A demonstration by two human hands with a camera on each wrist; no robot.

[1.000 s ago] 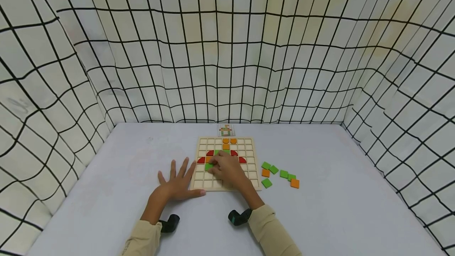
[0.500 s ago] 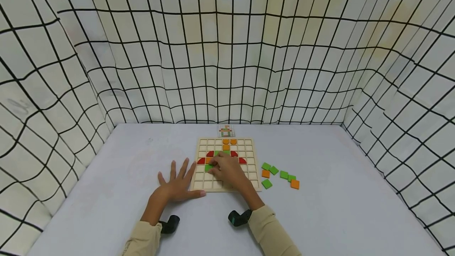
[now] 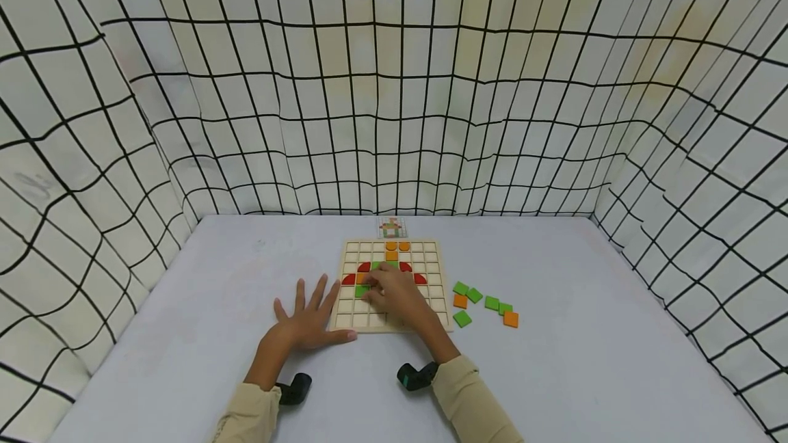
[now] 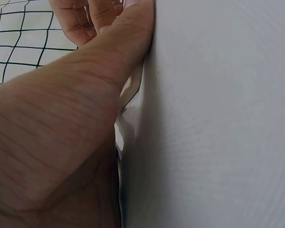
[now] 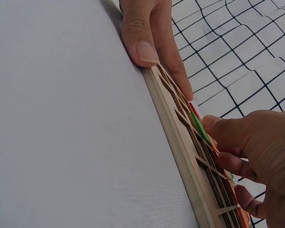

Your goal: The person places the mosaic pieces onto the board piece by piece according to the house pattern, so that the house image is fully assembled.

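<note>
A wooden grid board (image 3: 347, 318) lies on the table, partly filled with coloured tiles. My left hand (image 3: 304, 323) rests with spread fingers at its left side; in the right wrist view its thumb (image 5: 142, 50) lies at the board's near corner. Over the board's middle, my right hand (image 3: 399, 298) has bent fingers. Its thumb touches a green tile (image 5: 199, 124) set in the grid, while the other fingertips sit low over neighbouring pieces. I cannot tell whether those fingers grip a tile. Left of them show an orange tile (image 3: 360, 279) and a red rounded piece (image 3: 349, 279).
Several loose green tiles (image 3: 462, 319) and two orange squares (image 3: 511, 319) lie right of the board. A small pattern card (image 3: 392, 227) lies behind it. Orange round pieces (image 3: 404, 246) sit in the back row. Black netting (image 3: 400, 115) surrounds the white table (image 3: 203, 306).
</note>
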